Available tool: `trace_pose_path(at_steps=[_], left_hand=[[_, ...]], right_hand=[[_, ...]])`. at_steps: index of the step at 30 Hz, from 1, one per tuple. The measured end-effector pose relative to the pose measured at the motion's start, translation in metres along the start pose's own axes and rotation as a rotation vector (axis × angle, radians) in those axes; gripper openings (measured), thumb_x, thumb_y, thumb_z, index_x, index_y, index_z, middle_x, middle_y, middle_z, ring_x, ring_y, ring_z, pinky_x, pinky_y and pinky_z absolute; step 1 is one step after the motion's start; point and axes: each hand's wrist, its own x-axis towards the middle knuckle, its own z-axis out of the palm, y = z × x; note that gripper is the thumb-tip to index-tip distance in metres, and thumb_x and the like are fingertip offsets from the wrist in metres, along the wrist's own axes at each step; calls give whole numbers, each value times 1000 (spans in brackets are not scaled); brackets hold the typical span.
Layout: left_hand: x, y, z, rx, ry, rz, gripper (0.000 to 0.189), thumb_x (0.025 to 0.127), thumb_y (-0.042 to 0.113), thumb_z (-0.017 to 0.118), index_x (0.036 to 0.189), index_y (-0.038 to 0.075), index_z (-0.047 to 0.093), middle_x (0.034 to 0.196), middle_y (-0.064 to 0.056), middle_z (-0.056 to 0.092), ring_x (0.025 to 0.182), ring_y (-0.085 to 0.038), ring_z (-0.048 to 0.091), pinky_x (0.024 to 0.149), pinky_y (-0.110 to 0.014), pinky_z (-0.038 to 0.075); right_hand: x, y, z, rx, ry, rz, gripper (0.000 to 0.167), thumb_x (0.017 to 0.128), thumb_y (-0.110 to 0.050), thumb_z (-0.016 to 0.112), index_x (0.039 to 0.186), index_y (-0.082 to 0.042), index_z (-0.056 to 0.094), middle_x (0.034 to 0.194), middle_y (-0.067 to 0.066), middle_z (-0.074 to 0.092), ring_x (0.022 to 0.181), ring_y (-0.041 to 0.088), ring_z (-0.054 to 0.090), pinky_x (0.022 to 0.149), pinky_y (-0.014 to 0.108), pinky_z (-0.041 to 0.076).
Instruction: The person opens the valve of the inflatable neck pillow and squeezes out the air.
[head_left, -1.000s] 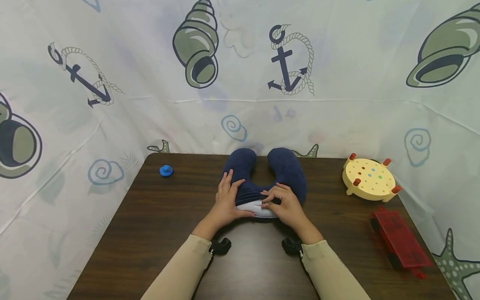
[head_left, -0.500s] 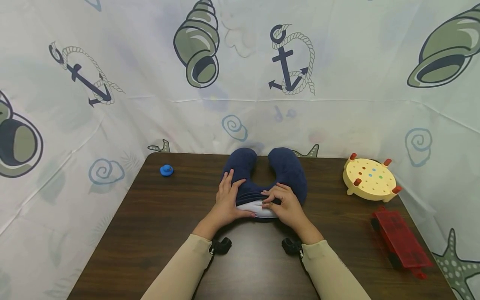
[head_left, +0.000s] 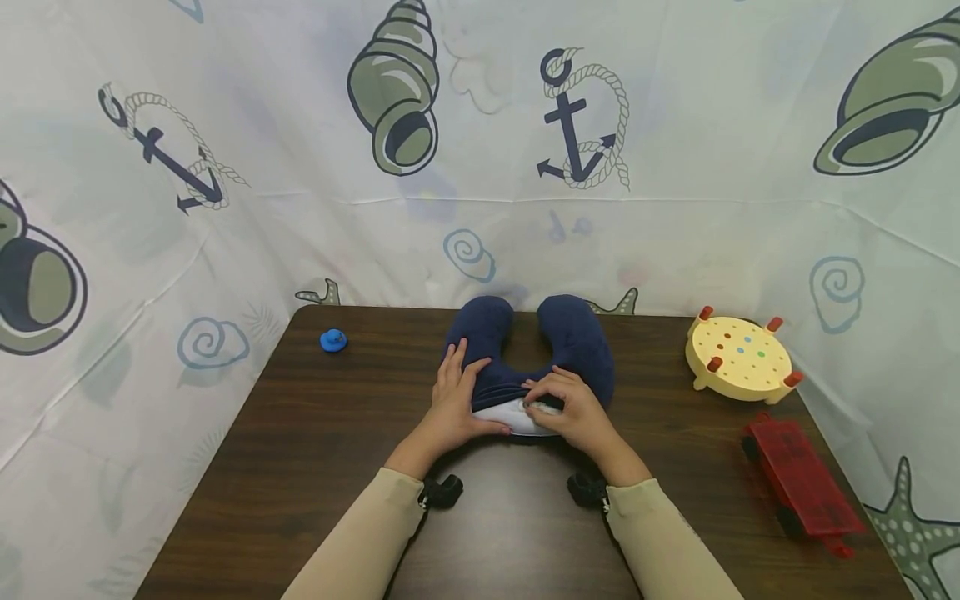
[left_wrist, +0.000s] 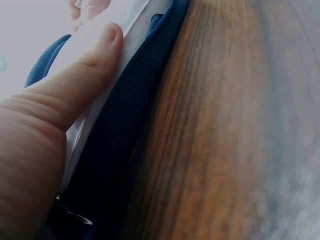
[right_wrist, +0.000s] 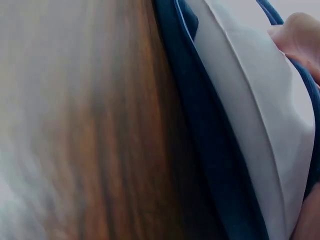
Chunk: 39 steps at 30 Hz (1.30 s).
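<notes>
A navy U-shaped neck pillow (head_left: 576,335) lies on the table, its open end facing away. Along its near curve the zipped cover is undone, baring a smooth white inner cushion (head_left: 497,414). My left hand (head_left: 452,405) rests on the pillow's left side, fingers spread and thumb across the white part. In the left wrist view the zipper teeth (left_wrist: 106,102) run beside that thumb, with a metal slider (left_wrist: 75,216) at the lower end. My right hand (head_left: 576,410) pinches a small shiny piece (left_wrist: 78,3) at the white cushion; cannot tell exactly what it is.
A small blue toy (head_left: 333,340) sits at the table's far left. At the right are a yellow round toy (head_left: 741,358) with red-tipped legs and a translucent red wagon-like toy (head_left: 806,479). A printed cloth (head_left: 510,250) hangs behind the dark wooden table (head_left: 300,467).
My right thumb and fingers have shifted slightly over the white cushion, and the right wrist has moved a little to the right. The left hand and the pillow stay in place.
</notes>
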Motion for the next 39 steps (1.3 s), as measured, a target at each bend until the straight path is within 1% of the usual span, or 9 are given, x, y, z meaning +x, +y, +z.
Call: trace_pose_path(at_steps=[3,6,10,14,21,26,30,34,39], left_hand=[[0,0,-1,0,-8,-5,124,67,60,101,167,29,35,185,-1,-14,171,-33,-13,125,-80,19],[-1,1,-2,-6,-15,-13,123,67,61,101,167,31,35,185,0,-15,171,-33,-13,125,-80,19],[-1,3,-3,-22,-18,-20,123,67,62,101,167,31,35,185,1,-15,171,-32,-13,125,-80,19],[-2,4,-3,-18,-19,-25,123,67,62,101,167,31,35,185,2,-14,171,-32,-13,125,-80,19],[-2,5,-2,-19,-24,-35,123,67,61,101,167,31,35,185,3,-16,171,-30,-14,127,-79,17],[-2,6,-3,-19,-12,-19,123,67,59,102,167,30,37,185,-1,-11,171,-33,-11,126,-80,18],[-3,6,-3,-18,-11,-15,123,66,58,102,167,30,36,185,-1,-12,171,-33,-11,125,-80,18],[-2,6,-2,-13,-17,-11,123,67,59,102,167,31,35,185,0,-13,171,-32,-12,125,-80,19],[-2,6,-5,-17,-25,-14,124,67,59,102,168,32,34,185,-1,-14,171,-33,-12,125,-80,18]], right_hand=[[0,-1,3,-1,27,8,20,85,-7,93,97,-18,81,102,-6,80,114,23,76,124,62,38],[0,-2,4,26,40,30,21,84,-6,93,96,-19,81,99,-6,79,113,24,76,125,60,37],[-1,-1,4,69,38,67,22,85,-6,92,96,-22,82,101,-5,80,115,24,76,128,57,35],[-1,1,3,99,34,81,21,86,-6,92,97,-22,84,105,-2,81,116,25,76,129,59,34],[-2,1,2,76,15,111,18,87,-11,93,97,-23,84,100,-8,81,116,23,75,129,56,35],[-2,1,2,65,24,94,18,86,-10,93,96,-22,83,99,-8,80,115,23,76,128,57,36],[-2,0,2,60,33,80,19,85,-8,93,94,-21,83,94,-8,78,110,22,75,126,59,37],[-1,-1,2,61,31,83,18,85,-8,93,92,-21,83,90,-10,75,107,20,73,126,57,37],[0,-3,2,63,30,89,18,86,-9,93,92,-23,83,88,-10,74,108,20,71,126,53,38]])
